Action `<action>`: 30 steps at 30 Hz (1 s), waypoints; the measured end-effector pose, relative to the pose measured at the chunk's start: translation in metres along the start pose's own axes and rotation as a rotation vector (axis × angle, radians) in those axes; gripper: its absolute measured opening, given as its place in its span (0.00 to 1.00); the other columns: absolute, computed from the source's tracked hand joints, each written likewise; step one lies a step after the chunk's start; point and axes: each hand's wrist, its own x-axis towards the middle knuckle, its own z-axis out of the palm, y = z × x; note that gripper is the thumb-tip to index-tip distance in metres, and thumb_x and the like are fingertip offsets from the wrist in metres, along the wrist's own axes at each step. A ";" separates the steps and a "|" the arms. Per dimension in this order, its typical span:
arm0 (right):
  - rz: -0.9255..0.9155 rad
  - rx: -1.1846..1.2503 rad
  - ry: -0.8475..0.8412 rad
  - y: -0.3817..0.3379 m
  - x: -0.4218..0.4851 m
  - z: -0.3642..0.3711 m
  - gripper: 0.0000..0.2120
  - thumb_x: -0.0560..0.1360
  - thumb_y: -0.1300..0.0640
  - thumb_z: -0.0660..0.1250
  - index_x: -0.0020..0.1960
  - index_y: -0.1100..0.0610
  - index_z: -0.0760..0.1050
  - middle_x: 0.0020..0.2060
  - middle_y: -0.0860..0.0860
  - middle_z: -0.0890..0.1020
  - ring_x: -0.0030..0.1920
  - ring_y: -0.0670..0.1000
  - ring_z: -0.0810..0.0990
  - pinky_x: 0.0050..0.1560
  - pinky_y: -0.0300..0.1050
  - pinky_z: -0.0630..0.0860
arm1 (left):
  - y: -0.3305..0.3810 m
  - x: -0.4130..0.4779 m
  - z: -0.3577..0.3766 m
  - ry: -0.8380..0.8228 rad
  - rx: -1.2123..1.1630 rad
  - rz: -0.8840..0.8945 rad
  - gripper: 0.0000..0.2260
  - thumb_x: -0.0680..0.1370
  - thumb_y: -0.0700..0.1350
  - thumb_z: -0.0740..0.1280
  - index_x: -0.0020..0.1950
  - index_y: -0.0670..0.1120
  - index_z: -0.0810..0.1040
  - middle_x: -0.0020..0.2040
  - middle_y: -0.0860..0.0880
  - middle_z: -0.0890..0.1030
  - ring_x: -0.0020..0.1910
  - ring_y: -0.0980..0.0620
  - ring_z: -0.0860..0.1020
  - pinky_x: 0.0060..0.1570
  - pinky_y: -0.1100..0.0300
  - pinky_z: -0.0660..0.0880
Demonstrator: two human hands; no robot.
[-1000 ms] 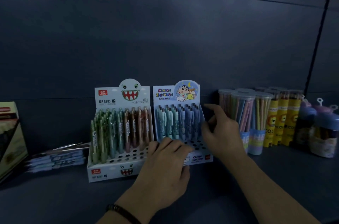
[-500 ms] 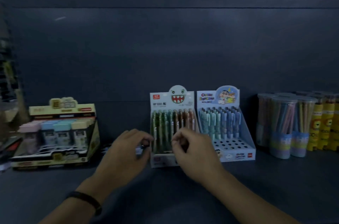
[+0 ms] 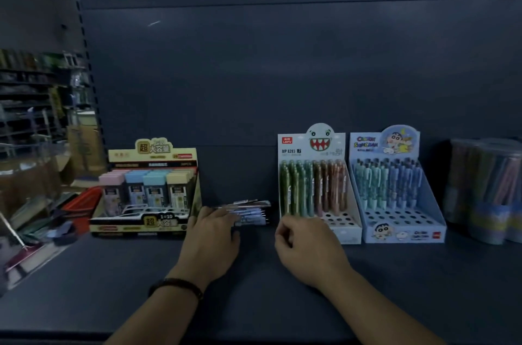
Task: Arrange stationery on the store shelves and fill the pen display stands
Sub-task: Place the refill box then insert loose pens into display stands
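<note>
A white monster-face pen stand (image 3: 317, 192) holds green and brown pens at the back, with holes free in front. Next to it on the right stands a blue cartoon pen stand (image 3: 395, 192) with blue pens and several free holes. A pile of loose blue pens (image 3: 251, 211) lies flat on the shelf left of the white stand. My left hand (image 3: 211, 237) rests on the left end of that pile, fingers laid over the pens. My right hand (image 3: 305, 248) hovers loosely curled before the white stand's front left corner, holding nothing I can see.
A yellow display box (image 3: 147, 189) of pastel-capped cases stands at the left. Clear tubs of pencils (image 3: 485, 192) stand at the far right. Red baskets (image 3: 82, 203) and clutter lie beyond the shelf's left end. The dark shelf board (image 3: 254, 302) runs in front.
The view has swung left. My left hand moved from near the white stand onto the loose pens. My right hand drew back from the stands toward the white stand's front corner.
</note>
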 end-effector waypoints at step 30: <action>-0.021 0.234 0.117 0.000 -0.004 -0.003 0.08 0.80 0.44 0.69 0.45 0.46 0.77 0.34 0.45 0.80 0.37 0.44 0.79 0.41 0.51 0.80 | 0.007 -0.007 -0.012 0.027 -0.255 0.264 0.03 0.82 0.58 0.64 0.53 0.68 0.76 0.56 0.72 0.76 0.60 0.66 0.69 0.61 0.57 0.61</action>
